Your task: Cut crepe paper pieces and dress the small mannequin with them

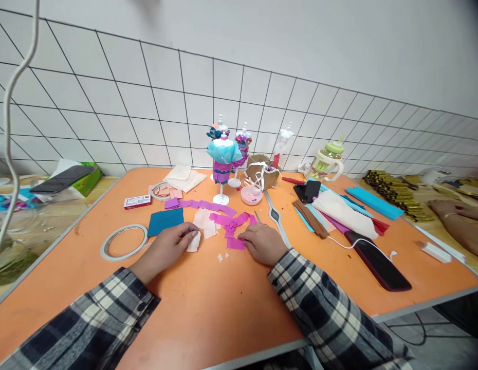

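My left hand (167,248) pinches a small piece of pale pink crepe paper (194,241) between thumb and fingers, just above the tabletop. My right hand (265,242) is closed, its fingertips on the edge of a magenta crepe paper piece (235,243). Behind it lie more crumpled magenta strips, and a larger pale pink sheet (205,222) is between the hands. A folded teal paper (165,222) rests beyond my left hand. Small miniature dress forms stand at the back; the nearest one (222,167) wears a light blue ruffle and a purple skirt.
Left are a tape roll (106,252) and a small red-and-white box (138,202). A pink dish (251,195), grey scissors-like strip tool (275,216) and glass jug (327,163) stand farther back. Right are paper rolls, a corded black straightener (378,262) and another person's hands (451,213).
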Action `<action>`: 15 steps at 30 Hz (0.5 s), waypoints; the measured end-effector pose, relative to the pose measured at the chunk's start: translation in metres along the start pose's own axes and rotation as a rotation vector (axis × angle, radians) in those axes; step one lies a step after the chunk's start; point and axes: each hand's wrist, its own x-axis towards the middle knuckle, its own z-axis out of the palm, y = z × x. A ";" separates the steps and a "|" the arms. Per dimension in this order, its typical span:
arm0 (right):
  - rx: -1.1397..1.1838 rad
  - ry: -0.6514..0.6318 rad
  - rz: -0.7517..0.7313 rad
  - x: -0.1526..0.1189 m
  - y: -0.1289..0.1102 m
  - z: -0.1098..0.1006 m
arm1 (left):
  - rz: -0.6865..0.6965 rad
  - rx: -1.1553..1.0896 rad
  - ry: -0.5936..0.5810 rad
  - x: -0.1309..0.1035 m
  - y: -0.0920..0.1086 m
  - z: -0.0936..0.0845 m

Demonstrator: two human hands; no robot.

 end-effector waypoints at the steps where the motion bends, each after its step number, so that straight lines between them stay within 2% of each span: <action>1: 0.016 0.032 -0.013 -0.001 0.000 0.000 | 0.002 -0.014 -0.016 0.000 0.000 0.001; 4: 0.065 0.130 -0.152 -0.003 -0.010 0.004 | 0.015 -0.044 -0.027 0.000 0.001 0.004; 8: -0.022 0.029 -0.448 0.000 -0.027 0.013 | 0.040 -0.056 -0.023 -0.001 0.005 0.006; 11: -0.159 -0.033 -0.451 0.003 -0.032 0.019 | 0.050 -0.065 -0.046 -0.001 0.007 0.007; 15: -0.168 -0.002 -0.405 0.003 -0.033 0.023 | 0.086 -0.059 -0.081 -0.004 0.008 0.008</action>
